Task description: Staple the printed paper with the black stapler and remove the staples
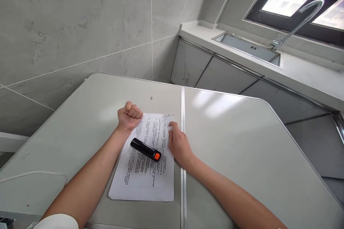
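Observation:
A stack of printed paper [145,188] lies on the table, its lines of text running sideways. Across its middle rests a black stapler [143,148] with an orange patch at its right end, untouched by either hand. My left hand [129,114] is closed in a fist at the paper's upper left corner; nothing shows in it. Beside the paper's right edge lies my right hand [180,145], its fingers loosely bent and the thumb and forefinger apart, with nothing visible between them. Small dark pieces like staples [168,116] lie along the paper's upper right edge.
The pale folding table [220,143] has a metal seam [183,186] just right of the paper. Tiny bits [151,98] lie beyond the paper. A white cord [34,172] crosses the left side. Behind are a counter with a sink [247,48] and a curved tap [298,25].

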Demonstrator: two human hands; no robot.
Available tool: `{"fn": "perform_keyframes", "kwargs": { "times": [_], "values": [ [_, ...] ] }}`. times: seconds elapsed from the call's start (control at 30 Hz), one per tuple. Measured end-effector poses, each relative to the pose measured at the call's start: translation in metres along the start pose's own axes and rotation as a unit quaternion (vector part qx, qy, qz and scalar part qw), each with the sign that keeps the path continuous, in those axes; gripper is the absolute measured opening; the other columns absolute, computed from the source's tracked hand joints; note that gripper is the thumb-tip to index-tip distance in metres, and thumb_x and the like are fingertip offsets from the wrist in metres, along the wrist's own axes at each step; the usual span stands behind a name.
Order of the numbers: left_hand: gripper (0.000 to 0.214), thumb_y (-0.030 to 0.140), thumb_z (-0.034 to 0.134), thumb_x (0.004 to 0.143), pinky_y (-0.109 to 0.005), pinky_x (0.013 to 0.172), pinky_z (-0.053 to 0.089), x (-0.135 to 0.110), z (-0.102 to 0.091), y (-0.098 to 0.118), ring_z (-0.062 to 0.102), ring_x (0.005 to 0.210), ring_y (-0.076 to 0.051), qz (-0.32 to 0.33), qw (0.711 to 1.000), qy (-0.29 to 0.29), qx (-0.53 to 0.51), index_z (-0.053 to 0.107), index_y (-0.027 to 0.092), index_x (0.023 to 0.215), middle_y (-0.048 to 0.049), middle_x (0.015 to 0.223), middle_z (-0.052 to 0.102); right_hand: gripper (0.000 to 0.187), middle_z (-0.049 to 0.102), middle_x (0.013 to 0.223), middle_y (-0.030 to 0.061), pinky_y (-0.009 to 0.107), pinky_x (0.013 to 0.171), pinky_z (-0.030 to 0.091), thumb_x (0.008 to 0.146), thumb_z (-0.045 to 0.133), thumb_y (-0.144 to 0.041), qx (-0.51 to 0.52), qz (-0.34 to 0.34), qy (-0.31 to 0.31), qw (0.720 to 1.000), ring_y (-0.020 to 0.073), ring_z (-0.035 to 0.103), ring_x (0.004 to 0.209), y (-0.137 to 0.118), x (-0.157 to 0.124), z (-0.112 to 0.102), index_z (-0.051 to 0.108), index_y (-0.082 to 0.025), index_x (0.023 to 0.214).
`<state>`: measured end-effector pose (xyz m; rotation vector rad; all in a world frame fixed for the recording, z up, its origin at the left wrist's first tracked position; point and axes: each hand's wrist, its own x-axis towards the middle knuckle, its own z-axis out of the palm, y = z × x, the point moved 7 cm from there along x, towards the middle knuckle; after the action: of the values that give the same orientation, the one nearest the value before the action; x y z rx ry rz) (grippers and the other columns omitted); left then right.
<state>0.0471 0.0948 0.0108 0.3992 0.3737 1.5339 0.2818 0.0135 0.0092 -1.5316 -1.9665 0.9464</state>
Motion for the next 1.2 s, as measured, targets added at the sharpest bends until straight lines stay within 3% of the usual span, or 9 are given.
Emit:
{"fn": "perform_keyframes", "kwargs": {
  "times": [0.23, 0.37, 0.63, 0.77, 0.9, 0.97, 1.03, 1.1, 1.2],
  "values": [
    [0.053, 0.018, 0.060, 0.072, -0.025, 0.039, 0.004, -0.002, 0.010, -0.014, -0.007, 0.037, -0.006, -0.063, 0.985, -0.143, 0.075, 0.012, 0.021, 0.050, 0.0093, 0.043, -0.007, 0.013, 0.042, 0.073, -0.0008, 0.029, 0.058, 0.025, 0.094, 0.033, -0.015, -0.005, -0.044, 0.038, 0.998, 0.0179, 0.032, 0.064, 0.011, 0.004, -0.030, 0.038, -0.025, 0.086],
    [0.051, 0.015, 0.062, 0.066, -0.024, 0.039, 0.006, -0.004, 0.016, -0.017, -0.004, 0.036, -0.005, -0.073, 0.970, -0.210, 0.102, 0.014, 0.021, 0.051, 0.0093, 0.042, -0.002, 0.012, 0.043, 0.073, -0.0017, 0.027, 0.059, 0.026, 0.090, 0.036, -0.014, 0.002, -0.041, 0.023, 0.999, 0.0156, 0.032, 0.065, 0.026, 0.010, -0.052, 0.037, -0.024, 0.084],
    [0.049, 0.016, 0.063, 0.067, -0.024, 0.040, 0.011, -0.006, 0.019, -0.018, -0.001, 0.037, -0.006, -0.076, 0.954, -0.253, 0.140, 0.017, 0.020, 0.052, 0.0084, 0.041, 0.001, 0.011, 0.036, 0.066, -0.0046, 0.026, 0.053, 0.022, 0.090, 0.038, -0.015, 0.010, 0.024, 0.025, 0.999, 0.0135, 0.025, 0.058, 0.059, -0.001, -0.078, 0.041, -0.024, 0.086],
    [0.047, 0.020, 0.063, 0.068, -0.024, 0.043, 0.014, -0.009, 0.021, -0.027, 0.002, 0.040, -0.006, -0.098, 0.940, -0.251, 0.211, 0.018, 0.019, 0.051, 0.0075, 0.042, 0.004, 0.012, 0.040, 0.068, -0.0041, 0.026, 0.054, 0.026, 0.092, 0.038, -0.014, -0.008, 0.015, 0.045, 0.999, 0.0135, 0.029, 0.059, 0.072, 0.002, -0.089, 0.043, -0.024, 0.086],
    [0.037, 0.018, 0.058, 0.062, -0.028, 0.050, 0.011, -0.023, 0.029, -0.053, 0.007, 0.045, -0.007, -0.159, 0.904, -0.251, 0.308, 0.024, 0.019, 0.048, 0.0053, 0.045, 0.011, 0.007, 0.049, 0.077, -0.0016, 0.027, 0.055, 0.033, 0.095, 0.046, -0.021, -0.046, 0.011, 0.046, 0.998, 0.0134, 0.038, 0.059, 0.080, 0.007, -0.098, 0.052, -0.024, 0.092],
    [0.034, 0.018, 0.055, 0.062, -0.029, 0.052, 0.011, -0.032, 0.036, -0.068, 0.009, 0.047, -0.008, -0.163, 0.891, -0.252, 0.339, 0.024, 0.020, 0.048, 0.0048, 0.046, 0.010, 0.007, 0.052, 0.092, 0.0019, 0.028, 0.057, 0.038, 0.095, 0.056, -0.028, -0.066, 0.000, 0.105, 0.992, 0.0129, 0.042, 0.061, 0.076, 0.003, -0.107, 0.057, -0.024, 0.100],
    [0.027, 0.017, 0.050, 0.064, -0.031, 0.054, 0.013, -0.037, 0.039, -0.076, 0.012, 0.049, -0.010, -0.129, 0.880, -0.210, 0.406, 0.026, 0.020, 0.051, 0.0040, 0.049, 0.014, 0.016, 0.051, 0.103, 0.0049, 0.031, 0.061, 0.043, 0.094, 0.063, -0.033, -0.054, -0.038, 0.184, 0.981, 0.0132, 0.045, 0.064, 0.064, -0.008, -0.117, 0.057, -0.023, 0.105],
    [0.021, 0.014, 0.046, 0.066, -0.031, 0.056, 0.016, -0.038, 0.041, -0.077, 0.020, 0.053, -0.012, -0.059, 0.841, -0.146, 0.518, 0.030, 0.020, 0.054, 0.0022, 0.053, 0.022, 0.021, 0.051, 0.105, 0.0065, 0.032, 0.066, 0.046, 0.095, 0.065, -0.037, -0.013, -0.109, 0.201, 0.974, 0.0155, 0.048, 0.071, 0.045, -0.020, -0.115, 0.055, -0.023, 0.107],
    [0.019, 0.010, 0.043, 0.074, -0.031, 0.056, 0.021, -0.038, 0.047, -0.069, 0.028, 0.056, -0.014, 0.040, 0.746, -0.066, 0.662, 0.037, 0.020, 0.059, 0.0019, 0.058, 0.030, 0.038, 0.054, 0.107, 0.0091, 0.034, 0.069, 0.049, 0.092, 0.071, -0.046, 0.013, -0.209, 0.098, 0.973, 0.0209, 0.053, 0.084, 0.018, -0.033, -0.088, 0.053, -0.022, 0.116]
  ]
}}
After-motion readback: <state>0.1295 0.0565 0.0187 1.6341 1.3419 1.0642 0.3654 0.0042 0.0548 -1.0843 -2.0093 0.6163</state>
